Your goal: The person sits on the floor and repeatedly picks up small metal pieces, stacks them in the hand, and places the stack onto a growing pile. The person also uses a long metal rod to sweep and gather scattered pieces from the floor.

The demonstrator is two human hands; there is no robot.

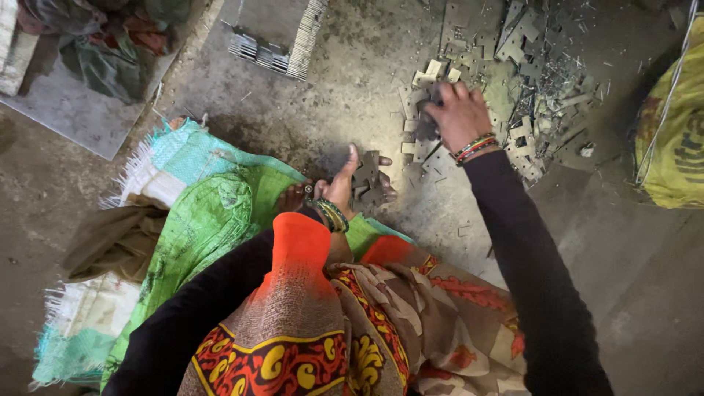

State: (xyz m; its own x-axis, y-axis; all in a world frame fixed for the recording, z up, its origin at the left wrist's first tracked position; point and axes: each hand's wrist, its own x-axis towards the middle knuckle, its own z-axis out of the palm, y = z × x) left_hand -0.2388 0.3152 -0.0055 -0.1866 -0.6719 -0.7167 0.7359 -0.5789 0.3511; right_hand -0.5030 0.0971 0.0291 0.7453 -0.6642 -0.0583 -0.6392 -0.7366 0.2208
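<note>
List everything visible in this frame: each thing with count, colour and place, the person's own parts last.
flat grey notched metal plates: many, grey, heaped on the floor at top right
stack of grey metal plates: several, grey, in the left hand
bundle of thin metal sheets: one, grey, top centre
green woven plastic sack: one, green, under the person
yellow sack: one, yellow, right edge
grey slab: one, grey, top left
left hand: grip shut on the stack
right hand: reaching into the heap, grip unclear

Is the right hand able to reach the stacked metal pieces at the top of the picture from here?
Probably yes: the right hand lies on the scattered pile, with only bare floor before the stacked pieces.
</note>
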